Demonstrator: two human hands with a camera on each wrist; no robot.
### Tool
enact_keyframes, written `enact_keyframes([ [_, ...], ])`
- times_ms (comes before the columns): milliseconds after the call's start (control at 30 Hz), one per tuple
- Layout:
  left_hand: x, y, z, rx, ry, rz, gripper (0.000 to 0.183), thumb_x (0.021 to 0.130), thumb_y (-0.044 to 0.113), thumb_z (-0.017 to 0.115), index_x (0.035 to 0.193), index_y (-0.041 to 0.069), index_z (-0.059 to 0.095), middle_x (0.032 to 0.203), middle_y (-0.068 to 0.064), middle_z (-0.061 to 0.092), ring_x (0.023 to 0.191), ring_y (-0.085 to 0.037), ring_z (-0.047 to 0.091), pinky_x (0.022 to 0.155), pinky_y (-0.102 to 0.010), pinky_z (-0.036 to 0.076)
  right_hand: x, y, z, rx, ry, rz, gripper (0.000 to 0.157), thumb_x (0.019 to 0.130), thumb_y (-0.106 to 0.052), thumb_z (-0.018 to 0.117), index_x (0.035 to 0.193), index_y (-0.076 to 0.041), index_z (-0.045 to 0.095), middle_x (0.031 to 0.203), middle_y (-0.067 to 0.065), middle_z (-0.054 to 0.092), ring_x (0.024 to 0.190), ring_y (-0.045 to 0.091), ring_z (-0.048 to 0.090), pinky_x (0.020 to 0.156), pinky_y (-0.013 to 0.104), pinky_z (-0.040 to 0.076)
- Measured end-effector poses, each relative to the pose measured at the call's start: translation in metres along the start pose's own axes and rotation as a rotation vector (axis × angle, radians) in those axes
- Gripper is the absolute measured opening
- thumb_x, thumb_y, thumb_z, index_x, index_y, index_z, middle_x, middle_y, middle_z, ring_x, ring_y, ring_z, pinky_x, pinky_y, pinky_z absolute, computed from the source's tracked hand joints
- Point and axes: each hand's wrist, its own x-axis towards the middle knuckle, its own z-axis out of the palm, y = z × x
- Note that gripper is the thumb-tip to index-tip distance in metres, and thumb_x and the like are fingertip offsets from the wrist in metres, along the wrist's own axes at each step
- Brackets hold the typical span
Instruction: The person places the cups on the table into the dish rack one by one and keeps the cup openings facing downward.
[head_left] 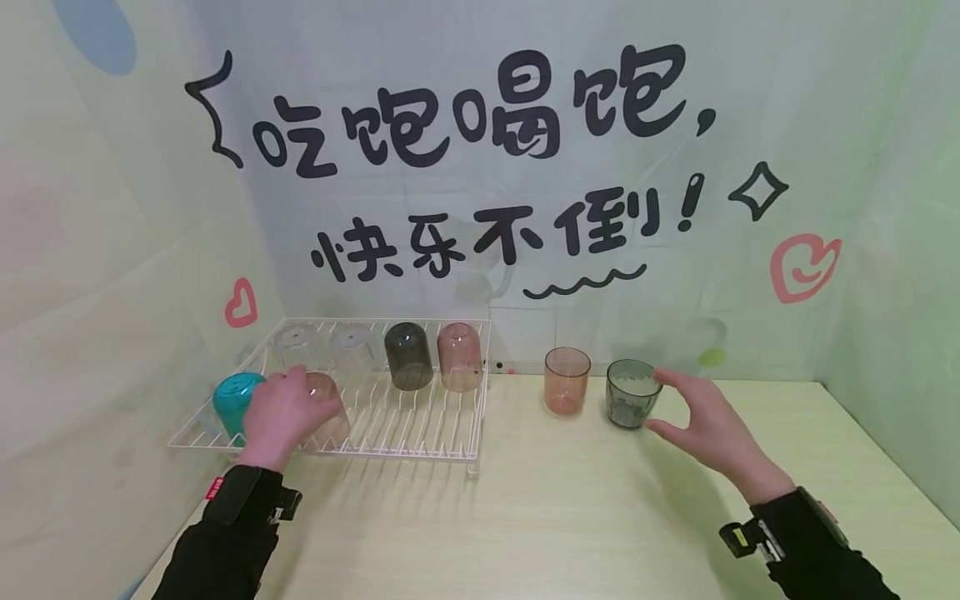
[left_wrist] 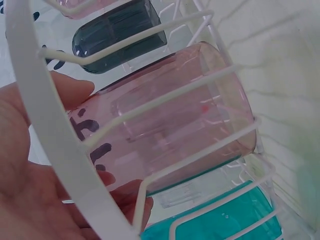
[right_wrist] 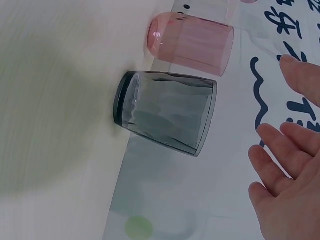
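Observation:
My left hand [head_left: 283,412] holds a clear pink glass [head_left: 330,417], which stands upside down at the front of a white wire rack [head_left: 420,455]. The left wrist view, seen through the rack's wires, has the thumb [left_wrist: 75,90] on one side of this pink glass [left_wrist: 170,105] and the fingers on the other. A turquoise cup [head_left: 234,402] stands inverted just left of that hand. My right hand [head_left: 708,417] is beside a smoky grey glass [head_left: 632,400] upright on the table, thumb and fingers spread; the right wrist view puts a gap between hand and glass [right_wrist: 167,112].
Along the rack's back row stand two colourless glasses, [head_left: 297,346] a dark grey glass [head_left: 408,357] and another pink glass [head_left: 460,357], all inverted. An upright pink-orange glass [head_left: 567,383] is left of the grey one. A printed cloth [head_left: 450,183] hangs behind the table [head_left: 570,517].

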Motion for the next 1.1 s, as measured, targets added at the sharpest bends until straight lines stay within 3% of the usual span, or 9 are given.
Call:
enact_keyframes([
  [233, -0.002, -0.003, 0.004, 0.008, 0.070, 0.036, 0.063, 0.072, 0.044, 0.064, 0.102, -0.009, 0.047, 0.094, -0.031, 0.050, 0.082, -0.044, 0.045, 0.065, -0.055, 0.045, 0.004, 0.003, 0.004, 0.002, 0.003, -0.005, 0.065, 0.073, -0.021, 0.074, 0.126, 0.005, 0.048, 0.120, 0.019, 0.056, 0.112, 0.035, 0.047, 0.092, 0.052, 0.038],
  [567, -0.009, 0.002, -0.001, -0.049, 0.192, 0.054, 0.066, 0.071, 0.039, 0.067, 0.112, -0.009, 0.046, 0.104, -0.032, 0.047, 0.094, -0.047, 0.040, 0.075, -0.060, 0.039, 0.010, 0.010, 0.014, -0.024, -0.009, 0.017, 0.066, 0.073, -0.023, 0.074, 0.126, 0.007, 0.048, 0.118, 0.021, 0.056, 0.110, 0.036, 0.049, 0.092, 0.052, 0.039],
  [933, -0.016, 0.014, -0.003, -0.037, 0.314, 0.105, 0.061, 0.069, 0.039, 0.067, 0.108, -0.004, 0.050, 0.102, -0.029, 0.053, 0.088, -0.044, 0.045, 0.071, -0.057, 0.041, 0.014, 0.013, 0.024, -0.073, -0.030, 0.045, 0.066, 0.074, -0.026, 0.073, 0.127, 0.005, 0.048, 0.120, 0.021, 0.055, 0.111, 0.037, 0.047, 0.095, 0.051, 0.036],
  [1100, -0.021, 0.019, -0.006, -0.030, 0.317, 0.128, 0.070, 0.069, 0.042, 0.068, 0.116, -0.005, 0.048, 0.108, -0.031, 0.051, 0.092, -0.046, 0.045, 0.073, -0.058, 0.041, 0.016, 0.015, 0.029, -0.100, -0.037, 0.049, 0.066, 0.074, -0.025, 0.073, 0.128, 0.004, 0.048, 0.121, 0.021, 0.055, 0.111, 0.038, 0.047, 0.094, 0.051, 0.037],
])
